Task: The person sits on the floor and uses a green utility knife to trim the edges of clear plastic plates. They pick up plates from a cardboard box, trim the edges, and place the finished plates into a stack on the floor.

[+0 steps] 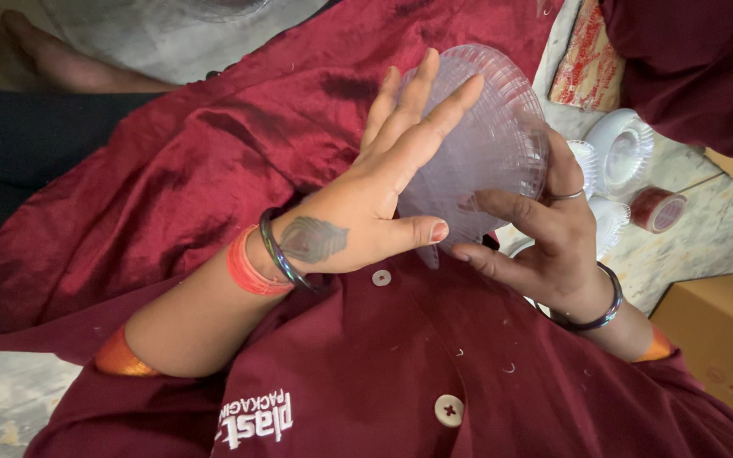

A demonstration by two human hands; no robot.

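I see both hands raised over my lap, working a stack of clear ribbed plastic plates (489, 136), which sits upright between them above the maroon garment (214, 170) spread across my knees. My left hand (358, 216) lies flat against the near face of the stack, fingers (422, 102) stretched out and pressed to the plastic, thumb reaching along the lower rim; it is open-palmed, bracing rather than clenched. My right hand (545, 246) grasps the stack from the far side and below, with the thumb (502, 203) across the front face and the other fingers curled around the edge; a ring shows on one finger. The left wrist carries a red thread band (246, 270) and a dark bangle (280, 254); another dark bangle (600, 309) sits on the right wrist. On the floor by the right edge of the view lie more white ribbed plates (621, 153), a roll of brown tape (659, 208) just beside them, and a cardboard box (723, 331) nearer to me.
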